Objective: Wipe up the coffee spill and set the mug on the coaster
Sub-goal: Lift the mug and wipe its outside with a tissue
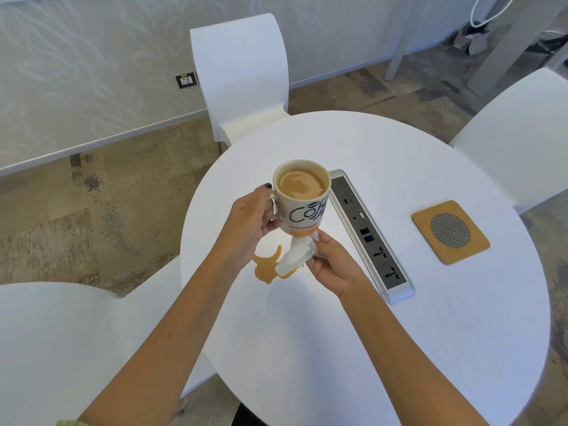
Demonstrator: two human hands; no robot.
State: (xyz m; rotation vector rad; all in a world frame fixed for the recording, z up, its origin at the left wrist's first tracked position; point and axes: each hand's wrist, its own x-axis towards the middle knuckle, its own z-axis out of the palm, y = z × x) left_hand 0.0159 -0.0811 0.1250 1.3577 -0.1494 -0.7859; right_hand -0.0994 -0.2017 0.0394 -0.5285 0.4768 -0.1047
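My left hand (250,222) grips the handle of a white mug (302,207) full of milky coffee, lifted above the round white table (430,333). Under the mug's base, my right hand (330,261) holds a crumpled white tissue (295,256) pressed against the bottom of the mug. A brown coffee spill (267,269) lies on the table just below and left of the tissue. The square wooden coaster (450,232) with a round mesh centre sits empty on the table to the right.
A grey power socket strip (368,238) runs diagonally across the table between the mug and the coaster. White chairs stand at the far side (242,75), at the right (516,127) and at the near left (76,327).
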